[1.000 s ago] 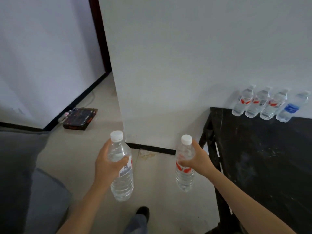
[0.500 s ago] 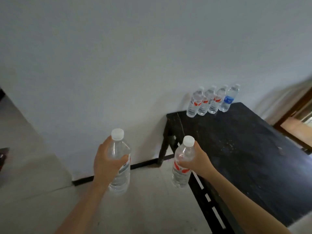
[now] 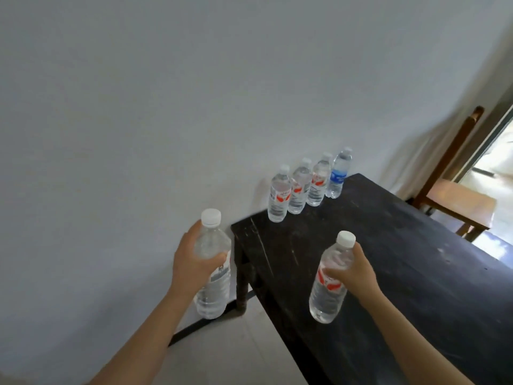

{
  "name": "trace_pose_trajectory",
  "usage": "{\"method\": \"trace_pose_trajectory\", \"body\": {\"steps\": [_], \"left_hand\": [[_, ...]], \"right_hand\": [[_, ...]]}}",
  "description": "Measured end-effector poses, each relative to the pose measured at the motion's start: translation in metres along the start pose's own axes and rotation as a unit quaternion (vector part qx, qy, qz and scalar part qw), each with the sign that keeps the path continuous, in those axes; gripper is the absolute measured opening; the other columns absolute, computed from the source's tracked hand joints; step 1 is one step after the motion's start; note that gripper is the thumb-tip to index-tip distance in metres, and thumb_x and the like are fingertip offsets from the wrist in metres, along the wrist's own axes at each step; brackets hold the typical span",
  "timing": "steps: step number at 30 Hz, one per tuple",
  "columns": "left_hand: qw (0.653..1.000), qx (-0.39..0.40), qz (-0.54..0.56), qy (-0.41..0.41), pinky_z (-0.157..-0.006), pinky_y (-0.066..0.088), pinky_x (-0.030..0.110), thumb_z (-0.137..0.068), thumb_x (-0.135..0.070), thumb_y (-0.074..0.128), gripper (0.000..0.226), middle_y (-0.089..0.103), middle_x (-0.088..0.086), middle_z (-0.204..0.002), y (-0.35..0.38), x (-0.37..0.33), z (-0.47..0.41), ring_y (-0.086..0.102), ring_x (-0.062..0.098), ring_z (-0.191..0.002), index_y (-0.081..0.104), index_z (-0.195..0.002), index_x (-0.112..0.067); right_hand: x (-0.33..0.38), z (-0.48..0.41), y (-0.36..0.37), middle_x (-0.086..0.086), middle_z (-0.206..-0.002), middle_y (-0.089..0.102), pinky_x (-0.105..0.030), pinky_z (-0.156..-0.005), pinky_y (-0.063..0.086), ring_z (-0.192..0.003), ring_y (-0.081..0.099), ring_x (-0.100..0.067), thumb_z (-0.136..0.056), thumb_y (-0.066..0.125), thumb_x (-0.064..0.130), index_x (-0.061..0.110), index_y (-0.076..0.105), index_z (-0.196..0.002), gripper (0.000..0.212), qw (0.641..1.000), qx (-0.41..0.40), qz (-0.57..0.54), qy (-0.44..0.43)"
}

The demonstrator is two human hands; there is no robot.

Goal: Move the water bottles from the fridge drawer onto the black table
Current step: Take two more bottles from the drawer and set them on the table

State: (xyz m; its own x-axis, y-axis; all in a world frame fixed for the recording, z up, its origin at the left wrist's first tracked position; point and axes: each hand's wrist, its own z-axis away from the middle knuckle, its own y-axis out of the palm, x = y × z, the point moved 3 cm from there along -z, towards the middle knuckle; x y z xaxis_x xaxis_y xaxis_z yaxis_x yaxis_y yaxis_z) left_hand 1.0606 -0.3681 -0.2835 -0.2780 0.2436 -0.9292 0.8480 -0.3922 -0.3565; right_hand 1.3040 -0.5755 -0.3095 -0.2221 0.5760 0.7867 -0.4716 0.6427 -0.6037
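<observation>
My left hand (image 3: 191, 262) grips a large clear water bottle (image 3: 213, 284) with a white cap and grey label, held upright just left of the black table (image 3: 402, 259), over the floor. My right hand (image 3: 355, 270) grips a smaller clear bottle with a red label (image 3: 329, 290), upright above the table's near left part. Several water bottles stand in a row against the wall at the table's far corner: three red-labelled ones (image 3: 297, 190) and one blue-labelled bottle (image 3: 338, 176). The fridge drawer is out of view.
A white wall runs behind and left of the table. A wooden chair (image 3: 460, 201) stands beyond the table's far right end, by a bright doorway. Pale tiled floor (image 3: 236, 354) lies below my left arm.
The view has swung right and closer to the table. Both hands moved forward with their bottles; the right bottle is now over the tabletop instead of beside its edge.
</observation>
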Motion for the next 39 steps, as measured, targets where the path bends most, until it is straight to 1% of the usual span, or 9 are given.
{"method": "trace_pose_trajectory", "body": {"steps": [5, 8, 11, 16, 20, 23, 31, 35, 39], "left_hand": [[0.999, 0.027, 0.032, 0.027, -0.092, 0.043, 0.031, -0.065, -0.013, 0.078, 0.058, 0.057, -0.009, -0.109, 0.046, -0.023, -0.039, 0.054, 0.010, -0.101, 0.048, -0.109, -0.036], [0.997, 0.071, 0.043, 0.007, -0.095, 0.044, 0.038, -0.057, -0.026, 0.070, 0.056, 0.058, -0.008, -0.106, 0.076, -0.021, -0.054, 0.055, 0.015, -0.100, 0.049, -0.107, -0.040], [0.990, 0.123, 0.061, 0.018, -0.085, 0.048, 0.035, -0.051, -0.038, 0.063, 0.037, 0.060, -0.014, -0.085, 0.111, -0.017, -0.079, 0.057, 0.002, -0.082, 0.053, -0.082, -0.054], [0.980, 0.184, 0.069, 0.024, -0.080, 0.039, 0.014, -0.050, -0.039, 0.071, 0.060, 0.060, -0.010, -0.102, 0.170, -0.001, -0.120, 0.057, 0.004, -0.093, 0.051, -0.107, -0.039], [0.976, 0.205, 0.065, 0.021, -0.086, 0.038, 0.022, -0.062, -0.011, 0.083, 0.070, 0.057, -0.003, -0.112, 0.220, 0.007, -0.143, 0.055, 0.015, -0.105, 0.049, -0.124, -0.018], [0.978, 0.197, 0.069, 0.004, -0.089, 0.039, 0.027, -0.065, -0.010, 0.082, 0.069, 0.057, -0.002, -0.115, 0.245, 0.013, -0.151, 0.054, 0.017, -0.107, 0.048, -0.125, -0.015], [0.977, 0.202, 0.053, 0.044, -0.086, 0.040, 0.027, -0.065, -0.017, 0.082, 0.066, 0.054, -0.008, -0.113, 0.259, 0.014, -0.166, 0.051, 0.010, -0.105, 0.042, -0.115, -0.035], [0.979, 0.193, 0.048, 0.049, -0.086, 0.049, 0.034, -0.059, -0.043, 0.075, 0.059, 0.055, -0.006, -0.110, 0.260, 0.023, -0.158, 0.055, 0.014, -0.103, 0.041, -0.107, -0.048], [0.980, 0.187, 0.050, 0.035, -0.087, 0.051, 0.039, -0.059, -0.046, 0.074, 0.053, 0.059, -0.008, -0.106, 0.266, 0.028, -0.161, 0.058, 0.012, -0.100, 0.049, -0.105, -0.041]], "right_hand": [[-0.004, -0.042, -0.002, 0.002, -0.106, 0.055, -0.042, -0.085, 0.050, -0.098, 0.056, -0.020, -0.069, 0.079, 0.023, 0.026, 0.040, -0.116, 0.062, 1.000, -0.013, -0.012, -0.003], [-0.013, -0.057, -0.002, 0.002, -0.102, 0.058, -0.038, -0.079, 0.051, -0.093, 0.058, -0.019, -0.069, 0.077, 0.023, 0.027, 0.041, -0.113, 0.056, 0.999, -0.030, -0.014, 0.021], [-0.017, -0.081, -0.001, 0.002, -0.103, 0.057, -0.032, -0.076, 0.047, -0.095, 0.058, -0.020, -0.068, 0.079, 0.024, 0.023, 0.041, -0.119, 0.063, 0.999, -0.028, -0.002, 0.043], [-0.011, -0.109, -0.006, 0.003, -0.103, 0.055, -0.030, -0.076, 0.044, -0.095, 0.055, -0.018, -0.066, 0.079, 0.022, 0.021, 0.044, -0.119, 0.064, 0.995, -0.069, 0.016, 0.065], [-0.007, -0.128, -0.016, 0.004, -0.102, 0.053, -0.036, -0.082, 0.049, -0.095, 0.054, -0.018, -0.067, 0.080, 0.020, 0.019, 0.041, -0.122, 0.067, 0.992, -0.090, 0.030, 0.082], [-0.008, -0.139, -0.017, 0.003, -0.104, 0.055, -0.035, -0.081, 0.049, -0.098, 0.057, -0.020, -0.067, 0.080, 0.022, 0.019, 0.043, -0.123, 0.068, 0.990, -0.105, 0.044, 0.084], [-0.006, -0.166, -0.004, 0.003, -0.106, 0.055, -0.030, -0.079, 0.047, -0.096, 0.054, -0.016, -0.069, 0.078, 0.026, 0.023, 0.044, -0.121, 0.063, 0.994, -0.080, 0.044, 0.062], [0.005, -0.190, 0.001, 0.006, -0.104, 0.053, -0.029, -0.081, 0.045, -0.097, 0.054, -0.015, -0.069, 0.078, 0.024, 0.024, 0.043, -0.121, 0.063, 0.997, -0.050, 0.034, 0.041], [0.016, -0.226, 0.011, 0.006, -0.106, 0.058, -0.036, -0.085, 0.049, -0.100, 0.056, -0.016, -0.064, 0.078, 0.032, 0.028, 0.046, -0.114, 0.059, 0.999, -0.037, 0.037, -0.006]]}}
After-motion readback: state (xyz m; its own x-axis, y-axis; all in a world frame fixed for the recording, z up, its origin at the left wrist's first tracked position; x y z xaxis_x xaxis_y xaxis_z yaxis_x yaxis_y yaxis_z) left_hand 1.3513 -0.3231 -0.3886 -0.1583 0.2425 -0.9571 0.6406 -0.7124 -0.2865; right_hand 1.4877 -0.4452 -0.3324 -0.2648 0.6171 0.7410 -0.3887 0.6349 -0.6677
